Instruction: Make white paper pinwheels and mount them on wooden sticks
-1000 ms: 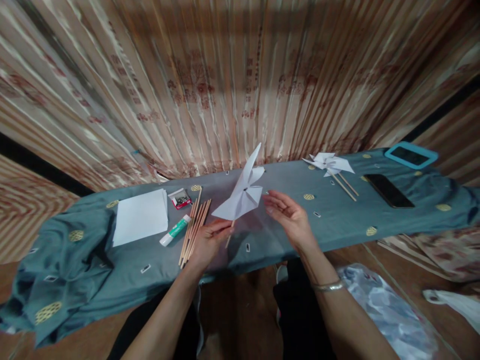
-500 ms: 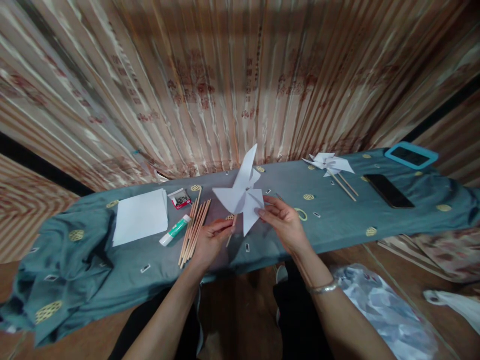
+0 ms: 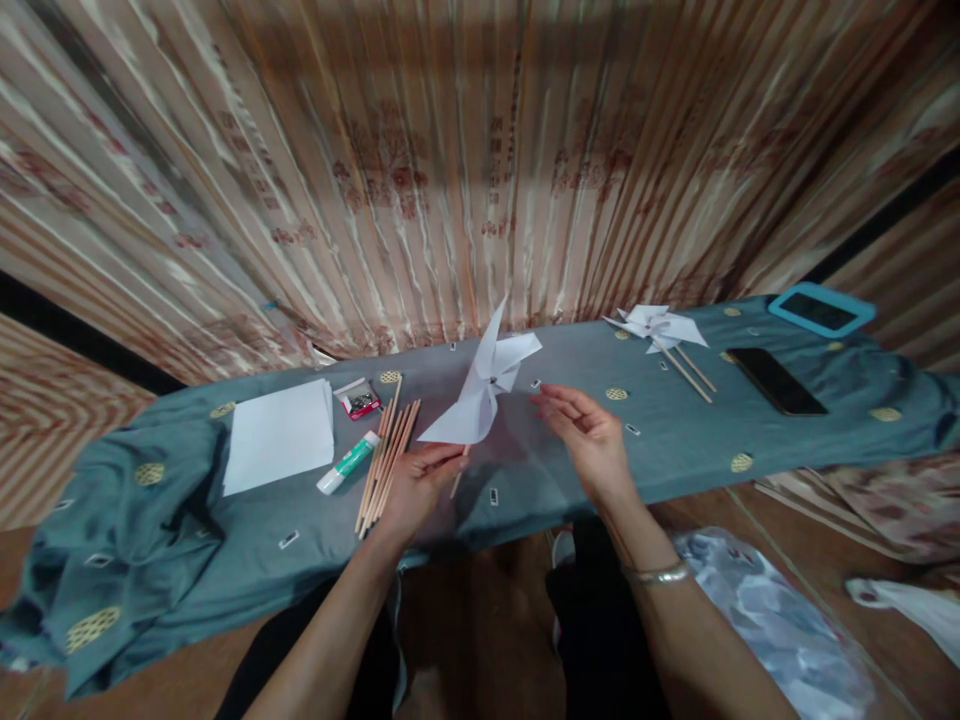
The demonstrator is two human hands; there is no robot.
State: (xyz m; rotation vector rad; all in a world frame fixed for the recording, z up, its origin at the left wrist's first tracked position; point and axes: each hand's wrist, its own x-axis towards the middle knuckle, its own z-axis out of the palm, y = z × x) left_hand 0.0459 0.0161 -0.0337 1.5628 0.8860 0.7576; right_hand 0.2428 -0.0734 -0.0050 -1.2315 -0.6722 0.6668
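My left hand [image 3: 426, 482] is closed round the thin wooden stick of a white paper pinwheel [image 3: 478, 398], holding it up over the cloth. The pinwheel's blades fan out above the hand, with a small dark pin at their centre. To its right, my right hand [image 3: 577, 425] is in the air, apart from the blades, fingers loosely bent and nothing visible in them. Beside my left hand lies a bundle of wooden sticks [image 3: 390, 460]. A green and white glue stick [image 3: 349, 463] and an open red box of small metal pins [image 3: 360, 399] lie just left of the bundle.
A stack of white paper [image 3: 281, 435] lies on the left of the cloth-covered table [image 3: 555, 480]. At the right are finished pinwheels [image 3: 658, 326], a black phone [image 3: 778, 381] and a blue-framed tablet [image 3: 823, 309]. A curtain [image 3: 465, 180] hangs behind; a plastic bag [image 3: 772, 610] lies on the floor.
The pinwheel's blades have turned on the stick. My right hand has come away from a blade and moved slightly right. My left hand still grips the stick.
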